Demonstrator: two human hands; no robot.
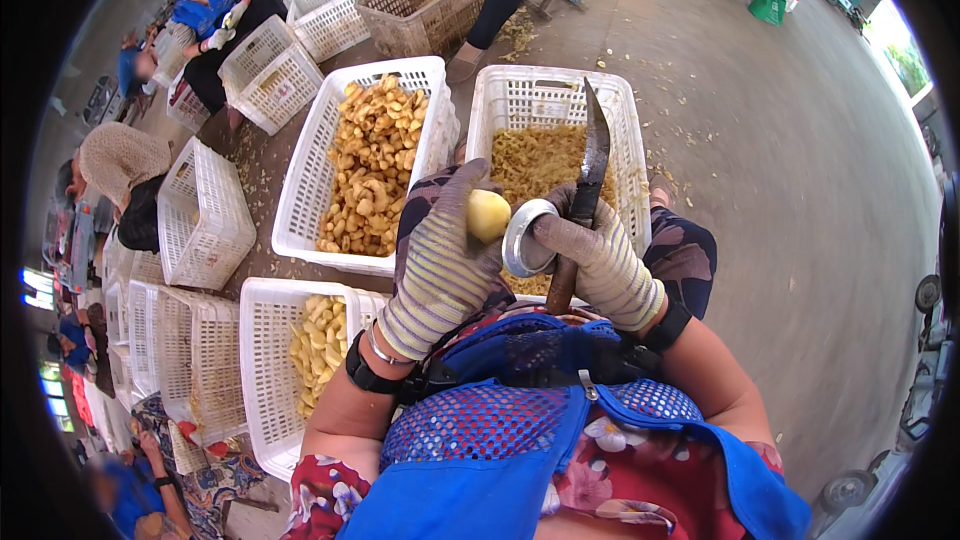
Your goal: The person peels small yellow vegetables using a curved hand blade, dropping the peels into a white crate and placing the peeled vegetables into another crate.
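Viewed from above, a seated person's two gloved hands meet in front of the body, over a white crate (625,110) with brownish scraps (540,145) in it. The left hand (437,260) is curled around a pale, rounded piece of ginger (489,216), whose bare end faces the right hand (607,262). The right hand is clamped on two things at once: a knife (596,145), its blade rising away from the body, and a round metal ring (514,245) under the thumb. The ring sits just beside the ginger; whether they touch, I cannot tell.

The likeliest trouble is a slip. The ginger's smooth surface may be damp, and a loose hold could let it shoot out and drop among the scraps. The blade is uncovered, so a leftward twist of the right wrist could bring it toward the left fingers, and knitted gloves would probably give little protection. Sharing one grip, ring and knife could also work loose from each other. To the left, a crate of brown ginger (372,165) stands near one of pale pieces (320,340); a careless toss could mix them.
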